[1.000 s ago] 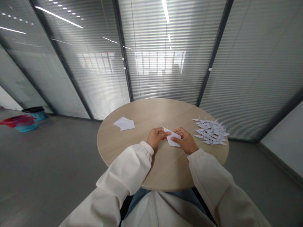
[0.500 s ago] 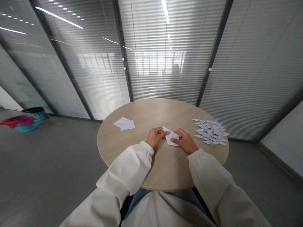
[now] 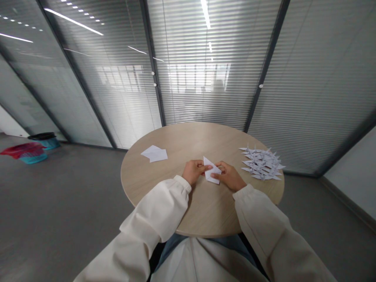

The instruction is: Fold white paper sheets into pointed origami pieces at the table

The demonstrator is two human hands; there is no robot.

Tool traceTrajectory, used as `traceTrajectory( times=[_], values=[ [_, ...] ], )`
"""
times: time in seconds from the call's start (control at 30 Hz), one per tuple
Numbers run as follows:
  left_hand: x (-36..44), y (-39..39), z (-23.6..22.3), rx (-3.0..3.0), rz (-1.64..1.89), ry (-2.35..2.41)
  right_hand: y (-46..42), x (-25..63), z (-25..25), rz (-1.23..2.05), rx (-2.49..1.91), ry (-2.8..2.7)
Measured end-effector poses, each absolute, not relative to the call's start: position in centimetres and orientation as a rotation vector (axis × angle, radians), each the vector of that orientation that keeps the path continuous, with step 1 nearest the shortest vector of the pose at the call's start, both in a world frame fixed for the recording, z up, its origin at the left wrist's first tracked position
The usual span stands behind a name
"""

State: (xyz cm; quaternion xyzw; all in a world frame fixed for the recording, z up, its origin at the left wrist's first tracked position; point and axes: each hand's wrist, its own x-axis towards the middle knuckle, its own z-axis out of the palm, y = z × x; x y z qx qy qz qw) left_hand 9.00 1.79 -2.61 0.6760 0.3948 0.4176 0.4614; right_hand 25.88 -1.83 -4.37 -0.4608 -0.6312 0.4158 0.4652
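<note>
Between my hands is a small white folded paper (image 3: 212,172), a pointed corner standing up at its upper left. My left hand (image 3: 194,171) pinches its left side, thumb on top and fingers behind. From the right, my right hand (image 3: 230,176) grips the other side, with its thumb across the lower right part. The undersides of the paper and some fingertips are hidden. Both hands are over the middle of the round wooden table (image 3: 205,219).
Several white folded paper cranes (image 3: 262,163) lie in a cluster on the table's right side. White paper pieces (image 3: 154,153) lie at the left. Glass panels with blinds (image 3: 202,105) stand behind the table. Two bins, one red-lined (image 3: 25,150) and one black-lined (image 3: 44,138), stand on the floor.
The folded paper has turned slightly and looks narrower between my fingers. My hands have shifted only a little; the other things stay in place.
</note>
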Motion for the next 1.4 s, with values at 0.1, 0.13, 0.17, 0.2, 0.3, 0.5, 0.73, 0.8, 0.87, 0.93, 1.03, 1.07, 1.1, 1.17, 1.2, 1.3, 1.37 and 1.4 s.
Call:
traceTrajectory(
  times=[0.1, 0.13, 0.17, 0.2, 0.3, 0.5, 0.73, 0.8, 0.87, 0.93, 1.03, 1.07, 1.1, 1.17, 1.2, 1.3, 1.37, 1.4],
  values=[
    [8.91, 2.02, -2.84, 1.672, 1.032, 1.003, -1.81, 26.04, -4.41, 0.991, -1.141, -1.579],
    [8.90, 2.07, -2.88, 1.672, 1.032, 1.011, -1.77, 26.14, -4.43, 0.973, -1.147, -1.588],
    [8.92, 2.09, -2.89, 1.670, 1.031, 1.016, -1.72, 26.26, -4.47, 0.951, -1.154, -1.596],
    [8.94, 2.08, -2.88, 1.668, 1.027, 1.018, -1.66, 26.37, -4.50, 0.929, -1.163, -1.602],
    [9.10, 1.89, -2.65, 1.660, 0.994, 1.012, -1.51, 26.63, -4.57, 0.873, -1.188, -1.608],
    [9.25, 1.51, -2.19, 1.661, 0.940, 0.989, -1.47, 26.65, -4.46, 0.834, -1.193, -1.616],
    [8.88, 1.83, -2.61, 1.726, 0.969, 1.004, -1.49, 26.62, -4.64, 0.847, -1.174, -1.658],
    [8.86, 1.81, -2.63, 1.750, 0.975, 1.010, -1.53, 26.61, -4.64, 0.846, -1.173, -1.668],
    [8.91, 1.73, -2.55, 1.743, 0.979, 1.014, -1.55, 26.62, -4.59, 0.834, -1.177, -1.672],
    [8.99, 1.66, -2.45, 1.723, 0.972, 1.017, -1.55, 26.65, -4.52, 0.813, -1.186, -1.667],
    [9.10, 1.65, -2.40, 1.727, 0.933, 1.004, -1.53, 26.72, -4.43, 0.776, -1.204, -1.649],
    [9.13, 1.66, -2.43, 1.738, 0.920, 0.998, -1.52, 26.74, -4.41, 0.769, -1.209, -1.643],
    [9.14, 1.68, -2.47, 1.748, 0.910, 0.992, -1.51, 26.75, -4.40, 0.765, -1.211, -1.639],
    [9.12, 1.71, -2.56, 1.756, 0.902, 0.983, -1.51, 26.75, -4.41, 0.773, -1.209, -1.637],
    [9.09, 1.71, -2.59, 1.758, 0.906, 0.983, -1.51, 26.73, -4.42, 0.781, -1.205, -1.638],
    [8.97, 1.71, -2.64, 1.808, 0.924, 1.008, -1.53, 26.64, -4.43, 0.797, -1.193, -1.645],
    [8.90, 1.70, -2.62, 1.853, 0.935, 1.034, -1.59, 26.58, -4.38, 0.798, -1.191, -1.649],
    [8.90, 1.69, -2.60, 1.860, 0.935, 1.043, -1.62, 26.56, -4.33, 0.797, -1.190, -1.650]
  ],
)
